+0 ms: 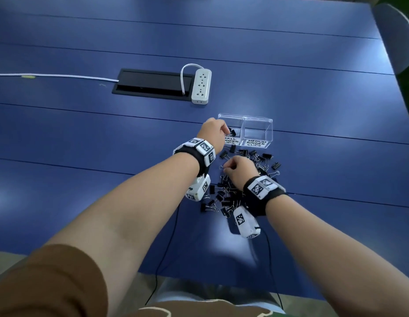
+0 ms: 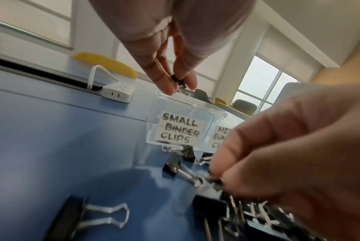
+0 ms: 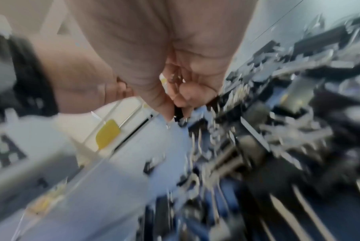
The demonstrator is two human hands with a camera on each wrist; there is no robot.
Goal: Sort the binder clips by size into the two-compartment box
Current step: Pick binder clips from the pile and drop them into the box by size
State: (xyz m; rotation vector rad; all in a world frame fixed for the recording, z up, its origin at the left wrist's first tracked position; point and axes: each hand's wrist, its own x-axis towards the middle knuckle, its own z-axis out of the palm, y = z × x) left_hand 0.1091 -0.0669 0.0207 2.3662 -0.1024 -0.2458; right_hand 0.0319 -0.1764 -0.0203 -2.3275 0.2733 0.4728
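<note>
- The clear acrylic two-compartment box (image 1: 245, 131) stands on the blue desk (image 1: 107, 133); its paper labels read "SMALL BINDER CLIPS" and "MEDIUM BINDER CLIPS".
- The left hand (image 1: 212, 133) hovers over the box's small-labelled compartment, thumb and fingertip pinching one small black binder clip (image 2: 178, 81) just above the rim.
- The right hand (image 1: 239, 170) is curled down into the loose pile of black binder clips with silver wire handles (image 1: 226, 195), which lies on the desk on the near side of the box. Its grip looks closed on something dark at the fingertips, probably a clip, though blur leaves this uncertain.
- At least one clip already lies in the small compartment; the medium one looks empty.
- Judged by look, the clips are light, stiff, springy steel. The wire handles snag on neighbours, so one may drag others up. Pinching the black body or a single folded handle should lift one cleanly.
- Clip sizes in the pile are hard to tell apart from above, and both wrists hide part of it. The right wrist view is smeared.
- Beyond the box sit a white power strip (image 1: 201, 85) and a black cable hatch (image 1: 151, 84).
</note>
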